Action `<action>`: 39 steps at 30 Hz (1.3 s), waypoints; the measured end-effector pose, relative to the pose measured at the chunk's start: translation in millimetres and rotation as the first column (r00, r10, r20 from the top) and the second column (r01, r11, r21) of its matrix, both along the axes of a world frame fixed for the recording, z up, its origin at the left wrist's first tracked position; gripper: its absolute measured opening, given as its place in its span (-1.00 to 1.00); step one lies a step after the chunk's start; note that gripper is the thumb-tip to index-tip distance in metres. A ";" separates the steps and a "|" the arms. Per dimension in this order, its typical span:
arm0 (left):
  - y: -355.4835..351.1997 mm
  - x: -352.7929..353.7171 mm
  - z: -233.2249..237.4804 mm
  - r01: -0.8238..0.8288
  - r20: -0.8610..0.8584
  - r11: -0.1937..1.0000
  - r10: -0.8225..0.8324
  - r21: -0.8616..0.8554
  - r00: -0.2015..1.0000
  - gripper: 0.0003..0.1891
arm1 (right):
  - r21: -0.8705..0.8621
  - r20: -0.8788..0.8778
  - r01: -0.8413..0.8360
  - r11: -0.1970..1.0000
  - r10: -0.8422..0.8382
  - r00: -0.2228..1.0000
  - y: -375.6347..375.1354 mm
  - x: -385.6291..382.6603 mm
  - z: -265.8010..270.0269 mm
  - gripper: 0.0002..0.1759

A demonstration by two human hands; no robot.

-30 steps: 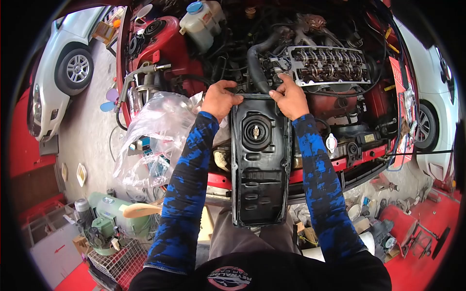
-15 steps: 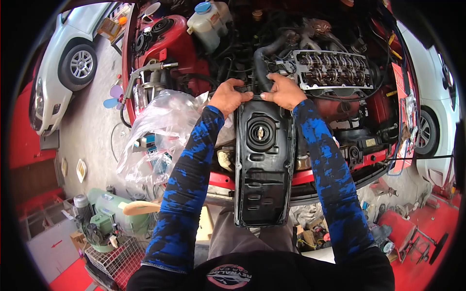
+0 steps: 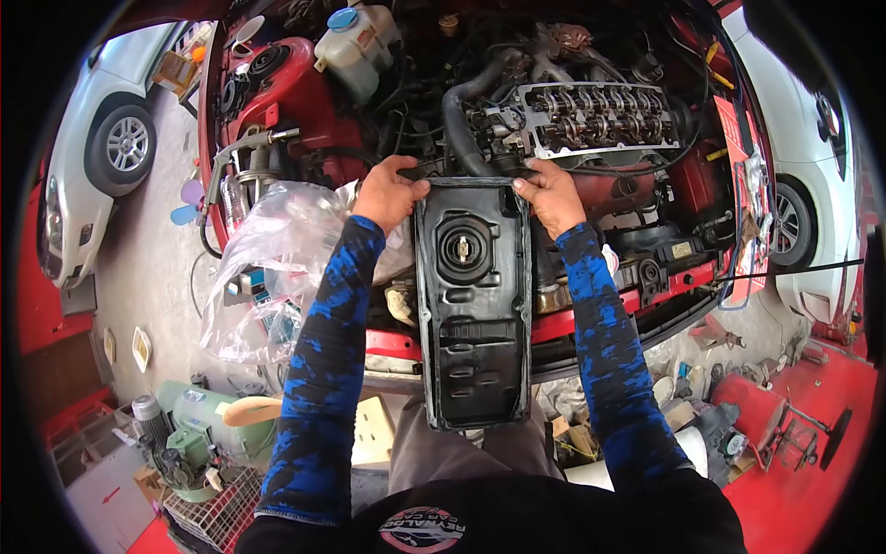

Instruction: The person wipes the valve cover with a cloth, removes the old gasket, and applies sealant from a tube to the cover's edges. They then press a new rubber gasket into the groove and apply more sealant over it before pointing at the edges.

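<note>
The black cover (image 3: 472, 314) lies lengthwise just short of the open engine top (image 3: 595, 118), hollow side up, with its far end nearest that top. The left hand (image 3: 388, 192) and right hand (image 3: 551, 194) clamp the 2 far corners, fingers curled over the rim. Gripped at 1 end only, it could probably tip or slip, striking the engine top or snagging the hose (image 3: 461, 120) beside it.
</note>
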State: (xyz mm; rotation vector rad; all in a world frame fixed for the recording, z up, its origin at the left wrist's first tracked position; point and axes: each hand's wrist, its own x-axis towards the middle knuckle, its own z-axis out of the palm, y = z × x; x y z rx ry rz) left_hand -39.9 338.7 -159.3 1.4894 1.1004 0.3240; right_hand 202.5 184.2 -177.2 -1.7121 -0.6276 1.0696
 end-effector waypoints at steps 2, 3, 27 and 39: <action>-16.2 -1.7 10.0 -0.042 -0.033 0.994 0.045 0.101 0.998 -0.35 | 0.074 -0.090 0.133 0.988 -0.127 0.988 -8.4 -8.9 2.4 -0.34; -36.4 -4.0 20.8 -0.071 -0.102 0.953 0.105 0.293 0.989 -0.32 | 0.075 -0.089 0.134 0.988 -0.127 0.988 -19.8 -12.1 7.8 -0.34; -192.5 -74.0 52.6 -0.050 -0.261 0.902 0.177 0.428 0.949 -0.58 | -0.201 0.567 0.108 0.974 0.026 0.823 -157.4 -119.5 47.8 -0.25; -128.1 -52.1 8.4 -0.433 0.158 0.889 0.454 -0.151 0.877 -0.73 | 0.232 0.786 -0.441 0.867 0.101 0.611 40.6 -112.4 55.1 -0.24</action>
